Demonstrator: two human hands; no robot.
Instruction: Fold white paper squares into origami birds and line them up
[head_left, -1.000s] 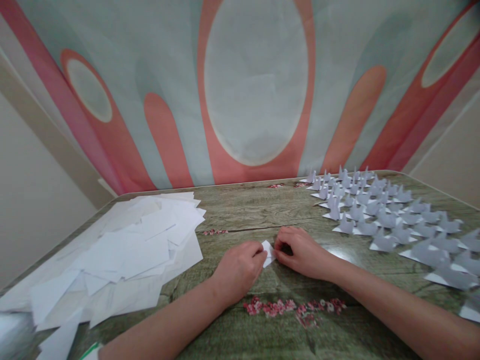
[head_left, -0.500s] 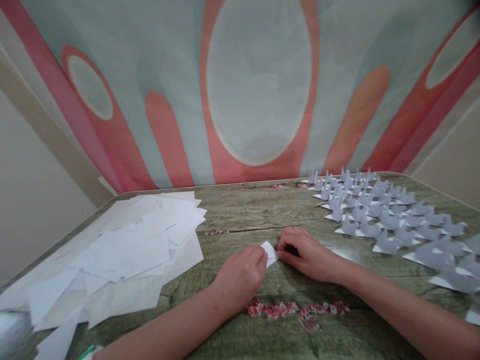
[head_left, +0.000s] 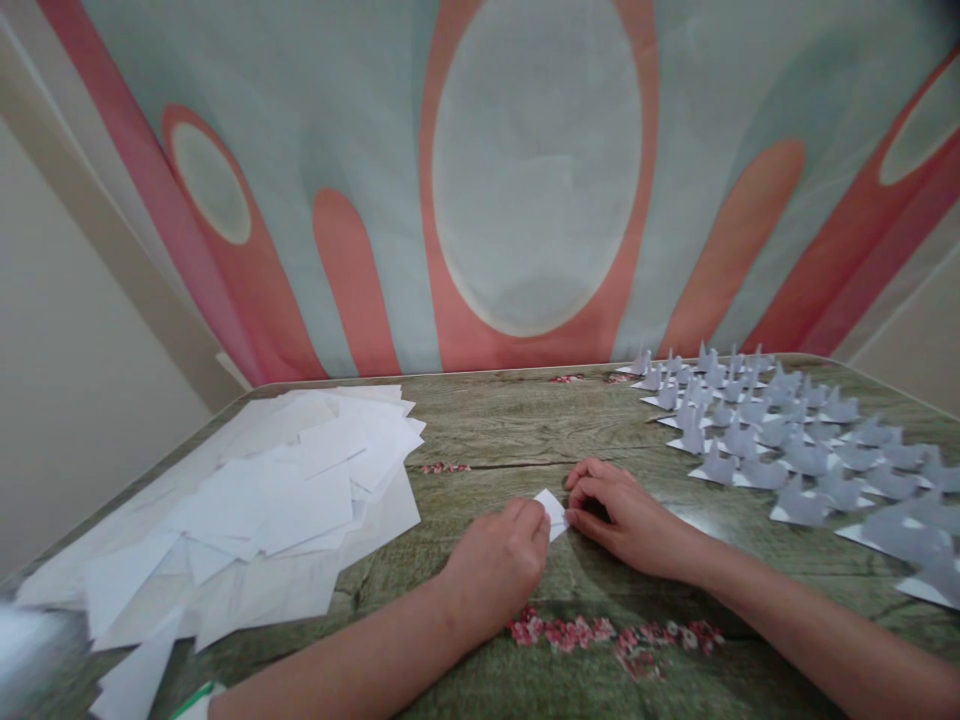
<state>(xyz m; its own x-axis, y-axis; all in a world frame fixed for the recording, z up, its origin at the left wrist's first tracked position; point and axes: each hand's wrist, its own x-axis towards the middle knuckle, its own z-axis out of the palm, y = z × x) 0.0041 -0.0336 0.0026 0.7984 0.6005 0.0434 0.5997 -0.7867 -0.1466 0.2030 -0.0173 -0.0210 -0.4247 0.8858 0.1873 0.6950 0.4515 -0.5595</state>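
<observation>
A small folded piece of white paper [head_left: 553, 511] is between my two hands, just above or on the wood-patterned table. My left hand [head_left: 504, 556] has its fingers closed on the paper's left side and covers part of it. At the paper's right corner, the thumb and bent forefinger of my right hand [head_left: 619, 515] pinch the edge. The paper's lower folds are hidden by my left fingers.
To the left lies a heap of loose white paper sheets [head_left: 277, 500]. Several folded white paper cranes [head_left: 806, 455] stand in rows on the right. Pink printed blossoms [head_left: 577, 632] mark the table [head_left: 480, 420]. Behind it hangs a patterned cloth [head_left: 536, 180].
The whole scene has shifted slightly to the right in view. Both hands keep nearly the same hold on the folded paper.
</observation>
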